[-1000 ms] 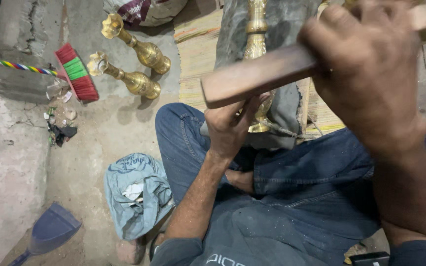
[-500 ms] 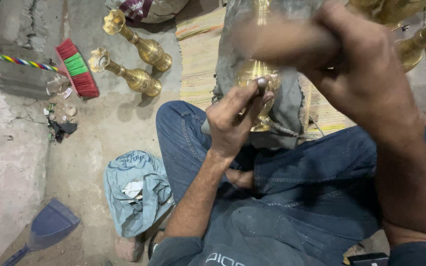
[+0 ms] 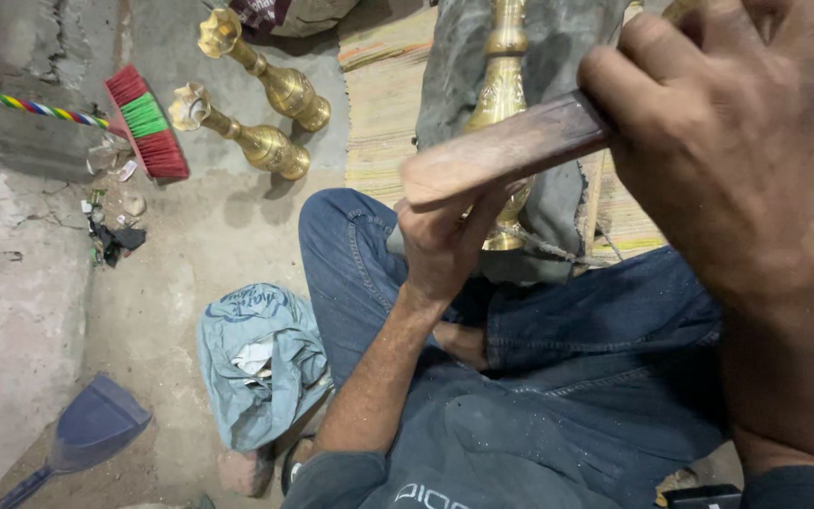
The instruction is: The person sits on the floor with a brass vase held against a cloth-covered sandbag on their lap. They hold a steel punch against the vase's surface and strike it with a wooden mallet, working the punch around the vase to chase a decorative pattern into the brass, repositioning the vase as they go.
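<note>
While gripping tight, right hand point(image 3: 718, 160) fingers wrapped around wooden mallet point(image 3: 506, 151), raised across the view. Left hand point(image 3: 445, 250) fingers closed near the base of engraved brass stem point(image 3: 504, 104), upright on grey padding point(image 3: 558, 57) over the lap. Two brass stands point(image 3: 261, 99) lying on the floor beyond, beside a red-green brush point(image 3: 146, 123).

Smooth wooden stick point(image 3: 501, 151), glossy brass stem point(image 3: 504, 57)
</note>
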`<act>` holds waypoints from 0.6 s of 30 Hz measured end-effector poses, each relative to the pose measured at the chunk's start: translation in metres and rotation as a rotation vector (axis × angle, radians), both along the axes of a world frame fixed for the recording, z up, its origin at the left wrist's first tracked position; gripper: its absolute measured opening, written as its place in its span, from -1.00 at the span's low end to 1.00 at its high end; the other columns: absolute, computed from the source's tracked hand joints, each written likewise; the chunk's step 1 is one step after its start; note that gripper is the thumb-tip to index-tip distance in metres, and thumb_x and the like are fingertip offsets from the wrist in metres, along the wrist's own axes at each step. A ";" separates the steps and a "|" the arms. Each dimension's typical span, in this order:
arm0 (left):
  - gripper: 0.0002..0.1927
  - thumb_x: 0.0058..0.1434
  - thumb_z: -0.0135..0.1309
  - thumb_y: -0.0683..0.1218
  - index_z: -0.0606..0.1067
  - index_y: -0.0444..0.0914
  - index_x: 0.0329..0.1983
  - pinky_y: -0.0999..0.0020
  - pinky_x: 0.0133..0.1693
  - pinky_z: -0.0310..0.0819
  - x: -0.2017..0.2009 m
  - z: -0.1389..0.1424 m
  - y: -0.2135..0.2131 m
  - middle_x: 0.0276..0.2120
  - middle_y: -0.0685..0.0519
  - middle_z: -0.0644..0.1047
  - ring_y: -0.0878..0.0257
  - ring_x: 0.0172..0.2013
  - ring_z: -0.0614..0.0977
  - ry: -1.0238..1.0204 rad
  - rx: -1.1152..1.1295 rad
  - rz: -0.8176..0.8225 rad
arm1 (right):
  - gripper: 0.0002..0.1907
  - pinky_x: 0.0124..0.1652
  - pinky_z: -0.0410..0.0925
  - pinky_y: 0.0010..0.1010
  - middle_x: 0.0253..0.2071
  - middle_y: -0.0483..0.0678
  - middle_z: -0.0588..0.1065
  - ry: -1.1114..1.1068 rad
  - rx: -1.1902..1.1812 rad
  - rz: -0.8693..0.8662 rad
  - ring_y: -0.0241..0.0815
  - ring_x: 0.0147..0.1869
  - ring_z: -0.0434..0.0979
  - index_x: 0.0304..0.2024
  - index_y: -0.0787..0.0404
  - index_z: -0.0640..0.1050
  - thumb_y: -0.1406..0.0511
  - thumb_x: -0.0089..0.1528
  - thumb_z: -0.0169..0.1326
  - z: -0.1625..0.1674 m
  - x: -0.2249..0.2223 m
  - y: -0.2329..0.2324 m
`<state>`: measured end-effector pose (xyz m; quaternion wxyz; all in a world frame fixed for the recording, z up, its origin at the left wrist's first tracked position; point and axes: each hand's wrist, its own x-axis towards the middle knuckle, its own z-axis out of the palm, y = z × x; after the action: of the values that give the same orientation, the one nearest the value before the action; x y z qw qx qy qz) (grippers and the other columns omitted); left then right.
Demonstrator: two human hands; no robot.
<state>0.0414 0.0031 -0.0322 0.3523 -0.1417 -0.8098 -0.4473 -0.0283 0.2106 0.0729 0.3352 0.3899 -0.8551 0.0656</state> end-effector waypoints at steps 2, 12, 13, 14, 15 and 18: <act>-0.72 0.30 0.33 -0.18 0.57 -0.21 0.06 0.38 -0.21 0.64 -0.001 0.000 0.001 -0.22 0.02 0.67 0.26 -0.25 0.73 -0.016 -0.024 0.041 | -0.71 0.04 0.37 -0.18 -0.07 -0.03 0.56 -0.142 -0.070 -0.007 -0.06 0.00 0.54 -0.05 0.18 0.54 0.29 0.31 0.39 -0.004 -0.001 0.000; -0.71 0.29 0.33 -0.17 0.58 -0.27 0.05 0.38 -0.21 0.66 0.000 -0.004 0.003 -0.23 0.02 0.68 0.26 -0.25 0.75 -0.098 0.013 0.064 | -0.86 0.12 0.30 -0.27 -0.13 -0.07 0.52 -0.017 0.029 -0.090 -0.17 -0.01 0.48 -0.05 0.14 0.55 0.28 0.45 0.28 -0.014 -0.005 0.004; -0.71 0.29 0.33 -0.17 0.58 -0.28 0.05 0.39 -0.22 0.65 -0.001 -0.004 0.003 -0.22 0.01 0.68 0.24 -0.24 0.75 -0.054 0.007 0.049 | -0.88 0.13 0.30 -0.28 -0.12 -0.10 0.54 0.091 0.105 -0.145 -0.21 -0.01 0.49 -0.06 0.11 0.57 0.27 0.46 0.28 -0.013 -0.004 0.003; -0.71 0.29 0.33 -0.17 0.57 -0.28 0.05 0.40 -0.23 0.65 -0.001 -0.004 0.003 -0.21 -0.01 0.67 0.22 -0.23 0.75 -0.020 0.003 0.041 | -0.90 0.14 0.29 -0.28 -0.11 -0.14 0.56 0.202 0.176 -0.200 -0.24 0.00 0.50 -0.06 0.07 0.59 0.27 0.46 0.29 -0.012 -0.002 0.002; -0.71 0.30 0.33 -0.17 0.56 -0.29 0.05 0.40 -0.23 0.64 -0.001 -0.004 0.003 -0.20 -0.02 0.67 0.21 -0.22 0.74 0.013 0.002 0.033 | -0.89 0.15 0.29 -0.28 -0.11 -0.15 0.56 0.203 0.182 -0.198 -0.24 0.00 0.50 -0.07 0.06 0.59 0.26 0.45 0.29 -0.011 -0.001 0.002; -0.72 0.27 0.33 -0.16 0.57 -0.29 0.01 0.37 -0.19 0.65 0.000 -0.004 0.004 -0.22 -0.01 0.68 0.22 -0.22 0.76 -0.074 -0.006 0.070 | -0.87 0.16 0.28 -0.27 -0.10 -0.18 0.57 0.222 0.188 -0.211 -0.26 0.02 0.50 -0.08 0.04 0.59 0.24 0.44 0.31 -0.009 0.000 0.003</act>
<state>0.0418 0.0067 -0.0362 0.3371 -0.0975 -0.8280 -0.4373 -0.0287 0.2140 0.0636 0.3944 0.3324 -0.8516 -0.0938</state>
